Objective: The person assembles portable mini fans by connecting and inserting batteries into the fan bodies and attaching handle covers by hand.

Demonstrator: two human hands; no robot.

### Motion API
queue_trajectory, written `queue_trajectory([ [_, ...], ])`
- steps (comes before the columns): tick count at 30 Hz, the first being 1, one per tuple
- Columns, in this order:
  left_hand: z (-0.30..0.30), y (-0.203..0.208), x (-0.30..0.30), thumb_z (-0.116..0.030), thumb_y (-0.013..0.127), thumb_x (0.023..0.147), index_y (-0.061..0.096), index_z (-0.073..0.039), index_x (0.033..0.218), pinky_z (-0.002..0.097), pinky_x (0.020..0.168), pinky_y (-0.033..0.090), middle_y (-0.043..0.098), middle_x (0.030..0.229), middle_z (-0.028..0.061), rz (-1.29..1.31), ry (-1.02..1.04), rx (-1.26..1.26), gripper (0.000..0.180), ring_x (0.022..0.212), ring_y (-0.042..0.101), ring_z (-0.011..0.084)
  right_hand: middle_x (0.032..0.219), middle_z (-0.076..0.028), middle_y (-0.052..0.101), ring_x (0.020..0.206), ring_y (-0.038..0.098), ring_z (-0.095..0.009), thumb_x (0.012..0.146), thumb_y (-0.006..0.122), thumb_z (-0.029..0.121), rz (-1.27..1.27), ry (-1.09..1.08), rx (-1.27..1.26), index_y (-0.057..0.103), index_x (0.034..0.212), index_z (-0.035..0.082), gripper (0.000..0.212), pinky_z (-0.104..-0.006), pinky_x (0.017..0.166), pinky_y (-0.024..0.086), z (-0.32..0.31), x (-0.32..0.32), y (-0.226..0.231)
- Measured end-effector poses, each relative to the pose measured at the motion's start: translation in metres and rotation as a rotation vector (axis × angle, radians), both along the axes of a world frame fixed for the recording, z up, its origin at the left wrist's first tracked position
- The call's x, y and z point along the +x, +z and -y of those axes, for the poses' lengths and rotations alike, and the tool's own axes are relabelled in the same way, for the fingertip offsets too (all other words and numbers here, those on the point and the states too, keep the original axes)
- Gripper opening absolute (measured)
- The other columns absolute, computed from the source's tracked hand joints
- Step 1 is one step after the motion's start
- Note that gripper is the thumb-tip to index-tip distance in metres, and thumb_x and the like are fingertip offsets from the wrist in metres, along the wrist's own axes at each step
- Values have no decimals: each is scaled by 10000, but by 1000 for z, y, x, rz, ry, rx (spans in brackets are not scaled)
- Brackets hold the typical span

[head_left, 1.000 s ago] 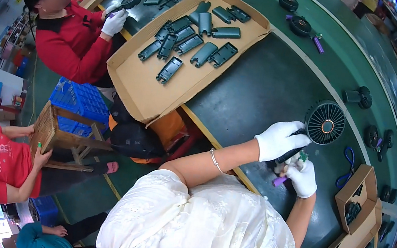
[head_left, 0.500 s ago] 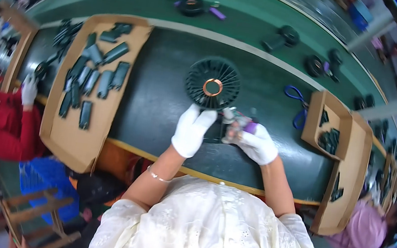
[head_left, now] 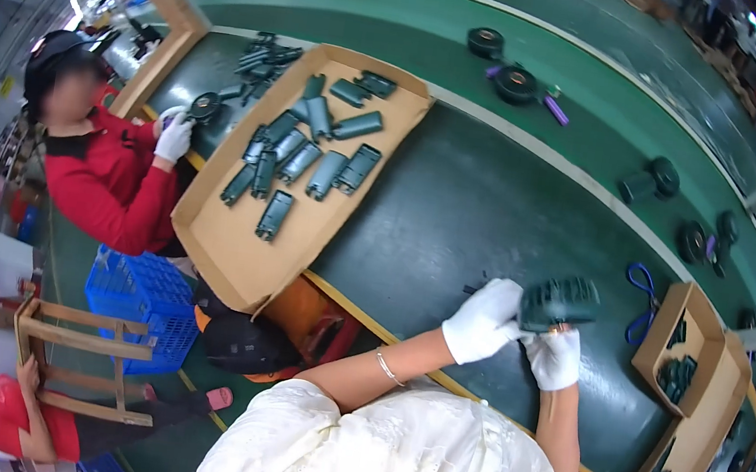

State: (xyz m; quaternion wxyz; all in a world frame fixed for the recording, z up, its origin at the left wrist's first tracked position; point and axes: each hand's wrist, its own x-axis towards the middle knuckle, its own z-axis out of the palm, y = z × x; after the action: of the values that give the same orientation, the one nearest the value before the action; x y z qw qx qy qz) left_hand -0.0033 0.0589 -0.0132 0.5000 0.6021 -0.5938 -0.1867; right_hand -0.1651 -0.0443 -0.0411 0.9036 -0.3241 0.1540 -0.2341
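Both my hands wear white gloves and are held close together above the dark work table point(head_left: 457, 218). Between them is a dark green, round fan grille point(head_left: 563, 301), tipped on its side and slightly blurred. My left hand point(head_left: 485, 321) grips its left edge, fingers closed. Below the grille, the fingers of my right hand point(head_left: 555, 359) curl against its underside, where a small copper-coloured bit shows. Whatever else lies within the right palm is hidden. A small dark piece peeks out behind my left glove.
Left of me is a cardboard tray point(head_left: 232, 260) of dark green handle shells. Blue-handled scissors point(head_left: 641, 304) and a cardboard box point(head_left: 663, 393) of small dark parts lie right. Fan units with purple pieces sit on the green conveyor point(head_left: 596, 102). A co-worker in red point(head_left: 109, 172) sits left.
The view has swung left, so the table shifts right in it. The grille has gone from face-up to tipped on its side. The small wired part with purple near my right hand no longer shows.
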Motion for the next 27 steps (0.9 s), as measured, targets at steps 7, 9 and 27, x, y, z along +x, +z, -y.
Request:
queue_trajectory([
  [7,3,-3,-12,-80,600,859,523,-34,1298,390,1058,401,534,1300,169,-221,-14,3,448,1210,523,349,1164,-39,649,1049,639,-174,863,736,123,60,-286,-97,595,1191,78,360,-336,943,526,15,6,-10],
  [9,10,-4,-15,-172,598,931,515,-15,1320,380,1081,378,529,1297,194,-450,-80,106,427,1233,513,329,1165,-49,643,1059,636,-202,830,742,50,22,-331,-133,556,1249,69,459,-352,931,534,14,11,9],
  [27,26,24,-5,-233,569,979,647,-19,959,330,602,546,680,807,130,-397,167,455,229,642,689,192,985,-109,668,850,651,-194,790,690,-65,-381,-392,-1222,649,923,-2,152,-296,756,528,13,10,34],
])
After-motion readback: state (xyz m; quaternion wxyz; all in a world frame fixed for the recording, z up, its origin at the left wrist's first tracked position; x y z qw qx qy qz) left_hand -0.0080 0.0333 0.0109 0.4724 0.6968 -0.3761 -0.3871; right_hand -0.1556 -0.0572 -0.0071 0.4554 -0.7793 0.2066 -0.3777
